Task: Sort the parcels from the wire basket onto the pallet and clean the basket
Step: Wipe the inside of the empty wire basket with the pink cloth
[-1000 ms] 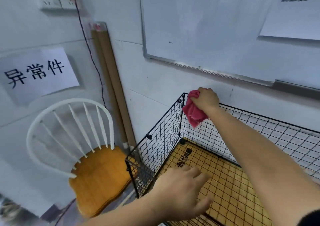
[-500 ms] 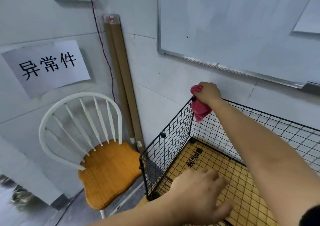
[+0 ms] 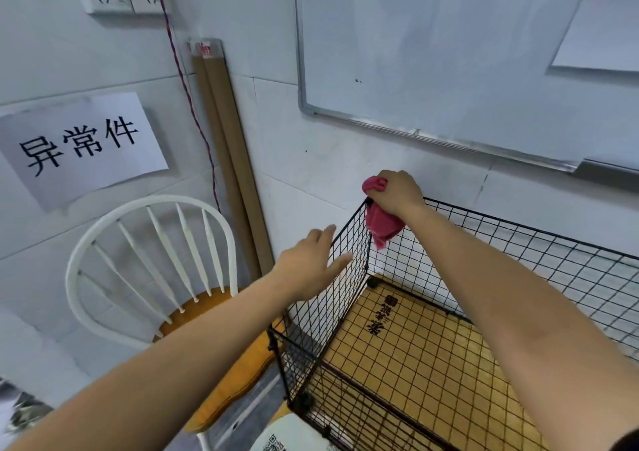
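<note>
The black wire basket stands against the wall with no parcels inside; a yellow grid-patterned board shows beneath its floor. My right hand grips a red cloth at the basket's far left top corner, the cloth hanging down over the wire. My left hand is at the top edge of the basket's left side panel, fingers straight and spread against the mesh. A white parcel with a QR label lies just outside the basket's near corner.
A white spindle-back chair with an orange seat stands left of the basket. Brown cardboard tubes lean in the corner beside a dangling cable. A whiteboard hangs above the basket, and a paper sign is on the left wall.
My left hand rose from the basket's near front edge to the top of the left side panel. My right hand stayed with the cloth at the far corner.
</note>
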